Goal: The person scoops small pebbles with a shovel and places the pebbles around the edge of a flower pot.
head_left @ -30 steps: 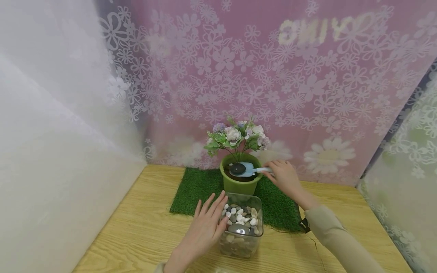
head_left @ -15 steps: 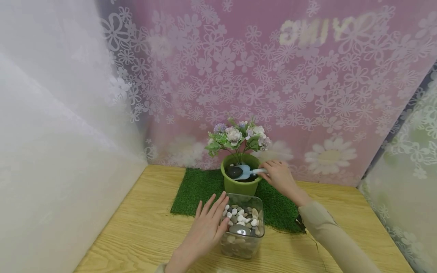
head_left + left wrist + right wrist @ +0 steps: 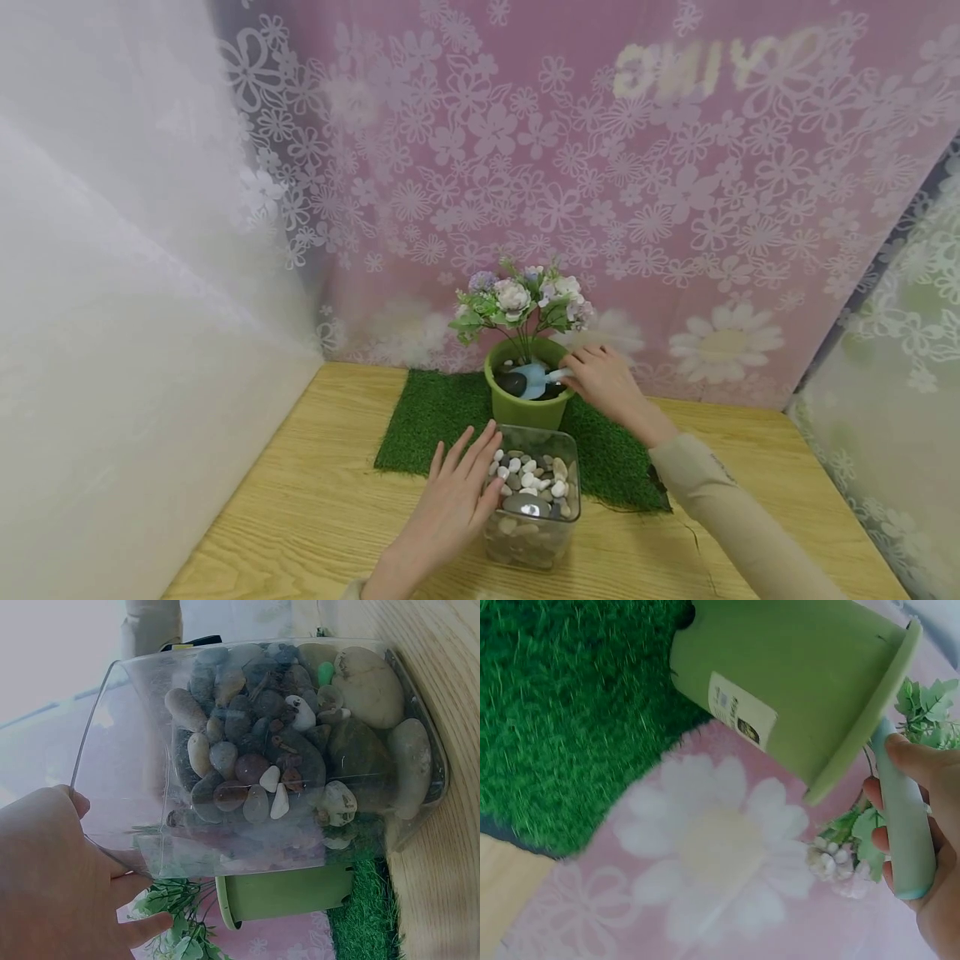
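Note:
In the head view my right hand (image 3: 603, 379) grips the handle of a small light-blue trowel (image 3: 534, 380) over the green flowerpot (image 3: 528, 412). The right wrist view shows fingers curled round the trowel's pale handle (image 3: 905, 825), beside the pot's rim. At the left of the blade, a large dark stone (image 3: 512, 383) lies inside the pot. White and lilac flowers (image 3: 513, 297) stand upright in it. My left hand (image 3: 448, 492), fingers straight and spread, rests at the left rim of a clear square container (image 3: 127, 750) holding many pebbles (image 3: 525, 479).
Under the pot lies a green artificial-grass mat (image 3: 427, 417) on the wood-grain table (image 3: 322, 483). A pink flowered curtain (image 3: 487, 167) hangs close behind, and a white sheet (image 3: 135, 292) closes off the left side.
My right hand has moved left and slightly down with the trowel, whose blade is now tilted. The dark stone has slid off the blade to the left in the pot. The left hand stays put.

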`<state>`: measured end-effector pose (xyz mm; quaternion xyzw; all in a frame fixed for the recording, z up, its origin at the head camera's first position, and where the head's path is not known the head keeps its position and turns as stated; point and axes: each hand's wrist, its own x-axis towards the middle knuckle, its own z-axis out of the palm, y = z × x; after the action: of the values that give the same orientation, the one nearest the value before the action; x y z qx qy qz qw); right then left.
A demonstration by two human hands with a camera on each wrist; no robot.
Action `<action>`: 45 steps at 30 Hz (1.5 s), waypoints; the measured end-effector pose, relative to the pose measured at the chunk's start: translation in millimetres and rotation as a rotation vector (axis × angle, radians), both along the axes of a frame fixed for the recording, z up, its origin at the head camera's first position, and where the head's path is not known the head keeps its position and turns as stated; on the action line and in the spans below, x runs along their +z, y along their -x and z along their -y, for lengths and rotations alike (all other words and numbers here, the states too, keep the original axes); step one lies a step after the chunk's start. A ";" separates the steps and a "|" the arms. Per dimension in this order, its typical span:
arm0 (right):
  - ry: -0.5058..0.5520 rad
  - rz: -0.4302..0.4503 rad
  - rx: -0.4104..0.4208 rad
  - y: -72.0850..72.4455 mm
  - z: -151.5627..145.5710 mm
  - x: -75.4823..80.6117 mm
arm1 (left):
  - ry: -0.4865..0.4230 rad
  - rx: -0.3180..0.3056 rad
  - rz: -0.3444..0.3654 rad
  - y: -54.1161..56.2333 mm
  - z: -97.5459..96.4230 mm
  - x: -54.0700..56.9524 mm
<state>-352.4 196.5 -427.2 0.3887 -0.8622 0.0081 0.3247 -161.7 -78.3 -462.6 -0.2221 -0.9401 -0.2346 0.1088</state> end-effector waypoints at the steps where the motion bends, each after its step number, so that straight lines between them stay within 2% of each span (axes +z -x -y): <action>1: -0.010 -0.015 0.003 0.2 -0.3 2.2 | -0.001 0.000 0.002 -0.1 -0.1 0.2; 11: -0.141 -0.127 -0.022 1.3 -10.0 21.2 | -0.010 -0.002 0.018 0.4 0.2 0.7; 19: -0.160 -0.139 -0.038 -1.8 -16.2 32.1 | -0.016 -0.005 -0.029 0.9 0.4 -1.9; 26: -0.172 -0.207 -0.058 -3.4 -18.8 48.2 | -0.013 -0.005 -0.008 0.2 0.6 -1.7; 29: -0.124 -0.190 -0.076 -5.9 -24.0 54.4 | -0.015 -0.006 -0.016 0.6 0.6 -1.9; 32: -0.002 -0.152 -0.061 -12.9 -32.4 56.2 | -0.019 -0.009 -0.026 0.9 0.4 -2.1; 35: 0.094 -0.081 -0.053 -25.2 -41.9 56.7 | -0.028 -0.014 -0.025 0.6 0.4 -2.0; 39: 0.150 0.015 -0.059 -44.1 -52.8 59.4 | -0.035 -0.012 -0.013 0.6 1.0 -2.7; 45: 0.240 0.056 -0.052 -67.1 -65.2 67.1 | -0.044 -0.008 -0.019 0.8 1.2 -3.9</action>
<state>-285.3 261.7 -360.2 0.3243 -0.8735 0.1135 0.3450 -162.5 -79.5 -466.5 -0.2257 -0.9327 -0.2535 0.1218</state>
